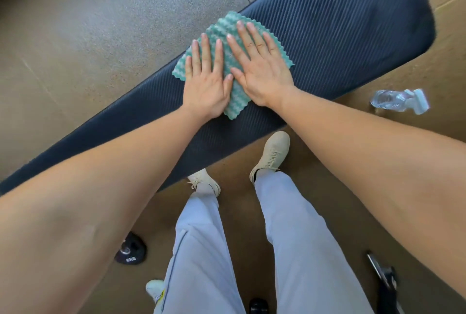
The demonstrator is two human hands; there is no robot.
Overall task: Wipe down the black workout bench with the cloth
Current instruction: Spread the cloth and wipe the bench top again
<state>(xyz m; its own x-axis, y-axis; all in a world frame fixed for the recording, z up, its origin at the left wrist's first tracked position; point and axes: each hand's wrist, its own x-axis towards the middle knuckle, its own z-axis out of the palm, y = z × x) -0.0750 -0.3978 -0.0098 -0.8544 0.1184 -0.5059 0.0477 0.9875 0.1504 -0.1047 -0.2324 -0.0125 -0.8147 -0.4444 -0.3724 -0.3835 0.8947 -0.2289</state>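
Note:
The black ribbed bench pad (pixel 340 36) runs diagonally from lower left to upper right. A green and white wavy cloth (pixel 227 26) lies spread flat on its middle, reaching the far edge. My left hand (pixel 205 79) presses flat on the cloth's left part, fingers straight. My right hand (pixel 259 64) presses flat on its right part, fingers spread. The two hands lie side by side, thumbs nearly touching. Much of the cloth is hidden under them.
A clear spray bottle (pixel 401 100) lies on the floor right of the bench. A 5 kg black weight (pixel 129 250) sits at lower left, dark equipment (pixel 385 278) at lower right. My legs and pale shoes (pixel 271 154) stand close against the bench's near side.

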